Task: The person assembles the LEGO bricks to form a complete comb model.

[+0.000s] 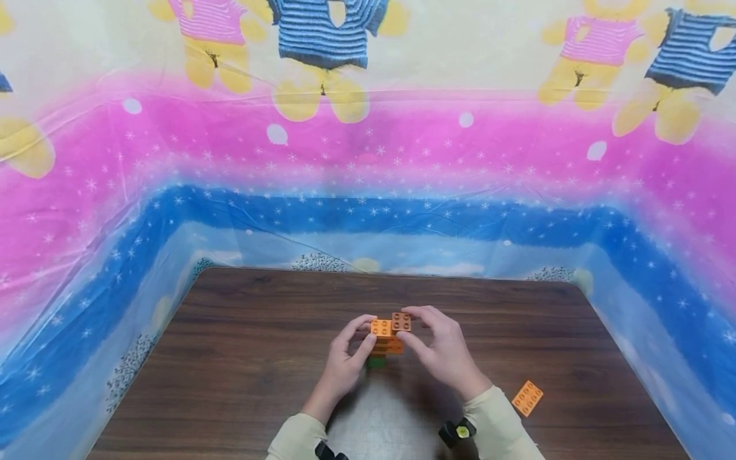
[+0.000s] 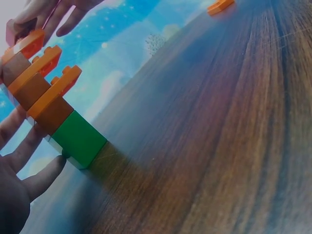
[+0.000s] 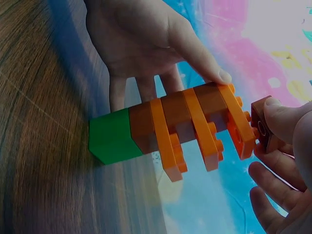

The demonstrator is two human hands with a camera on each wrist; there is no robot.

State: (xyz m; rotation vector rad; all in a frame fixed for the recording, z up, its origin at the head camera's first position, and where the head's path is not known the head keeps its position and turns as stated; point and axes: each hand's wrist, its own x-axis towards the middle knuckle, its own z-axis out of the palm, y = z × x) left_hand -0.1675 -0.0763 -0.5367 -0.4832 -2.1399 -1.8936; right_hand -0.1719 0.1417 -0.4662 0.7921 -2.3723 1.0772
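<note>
A tower of toy building bricks (image 3: 170,114) stands upright on the table. Its base is a green block (image 3: 112,136); brown bricks and orange plates alternate above, each plate jutting out to the right. My left hand (image 1: 344,359) holds the tower near its top, thumb and index finger on opposite sides of the uppermost orange plate (image 1: 381,328). Between thumb and fingers, my right hand (image 1: 445,345) pinches a small brown brick (image 1: 401,321) over that plate's jutting end. In the right wrist view this brick looks slightly tilted at the studs; whether it is seated I cannot tell.
A loose orange plate with several studs (image 1: 527,398) lies on the brown wooden table (image 1: 241,358), beside the right forearm. Behind the table and along both sides hangs a printed cloth (image 1: 368,217). Both wrists carry dark straps (image 1: 457,432).
</note>
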